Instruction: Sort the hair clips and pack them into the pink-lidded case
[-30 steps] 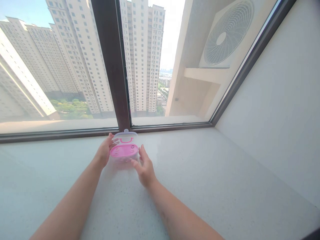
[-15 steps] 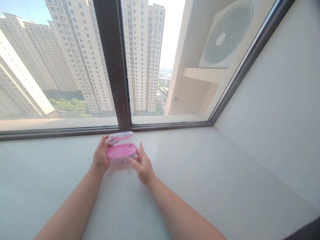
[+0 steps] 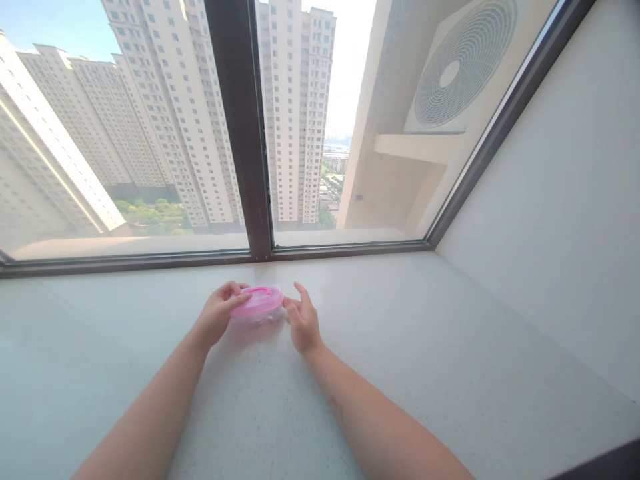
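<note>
Left grip (image 3: 215, 317): closed on pink container (image 3: 263, 304);
Right grip (image 3: 305, 326): open, at container's right end;
Sill (image 3: 250, 420): pale, beneath

I hold both forearms (image 3: 150, 400) angled far and inward, left hand (image 3: 219, 312) curled, thumb pointing right, right hand (image 3: 304, 325) loosely spread.

The window (image 3: 245, 133) shows pale towers (image 3: 177, 120) and perhaps distant roads (image 3: 331, 191).
</note>
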Demonstrator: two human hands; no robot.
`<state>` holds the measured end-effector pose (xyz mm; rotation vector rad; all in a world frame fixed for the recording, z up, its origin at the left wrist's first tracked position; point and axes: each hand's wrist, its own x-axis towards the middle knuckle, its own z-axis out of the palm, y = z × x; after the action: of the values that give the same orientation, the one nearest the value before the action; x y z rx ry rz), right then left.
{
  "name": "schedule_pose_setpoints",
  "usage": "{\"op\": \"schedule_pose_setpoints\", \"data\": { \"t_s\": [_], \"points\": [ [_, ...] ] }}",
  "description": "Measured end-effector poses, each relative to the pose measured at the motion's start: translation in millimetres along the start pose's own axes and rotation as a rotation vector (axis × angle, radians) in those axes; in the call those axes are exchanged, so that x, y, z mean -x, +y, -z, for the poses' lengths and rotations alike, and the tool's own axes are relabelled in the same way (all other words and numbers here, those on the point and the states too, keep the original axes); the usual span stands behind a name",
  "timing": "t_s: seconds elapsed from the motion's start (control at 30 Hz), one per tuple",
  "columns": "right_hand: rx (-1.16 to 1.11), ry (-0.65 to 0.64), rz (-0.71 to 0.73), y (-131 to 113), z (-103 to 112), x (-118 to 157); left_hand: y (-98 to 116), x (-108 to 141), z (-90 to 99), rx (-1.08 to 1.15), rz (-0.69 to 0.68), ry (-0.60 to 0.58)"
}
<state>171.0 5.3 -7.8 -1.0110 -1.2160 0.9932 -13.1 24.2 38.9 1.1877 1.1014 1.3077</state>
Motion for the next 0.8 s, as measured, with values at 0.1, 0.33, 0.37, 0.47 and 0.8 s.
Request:
{"op": "schedule_pose_setpoints", "data": {
  "t_s": [0.1, 0.33, 0.37, 0.47, 0.8],
  "points": [
    [0.085, 0.011, 0.044, -0.3, 1.6, -1.2, 17.3, 4.5, 4.3, -0.208, 0.068, -0.192],
    [0.272, -0.145, 0.183, -0.6, 2.7, -2.6, 46.0, 5.4, -2.0, -0.476, 0.171, -0.329],
    [0.268, -0.173, 0.205, -0.4, 2.5, -2.8, 46.7, 5.5, -3.6, -0.509, 0.164, -0.329],
    [0.221, -0.281, 0.283, -1.0, 2.1, -3.6, 41.7, 8.8, -5.2, -0.521, 0.123, -0.319],
    [0.227, -0.446, 0.365, -0.3, 4.9, -6.4, -4.4, 33.2, -9.1, -0.342, -0.028, -0.071]
  ]
}}
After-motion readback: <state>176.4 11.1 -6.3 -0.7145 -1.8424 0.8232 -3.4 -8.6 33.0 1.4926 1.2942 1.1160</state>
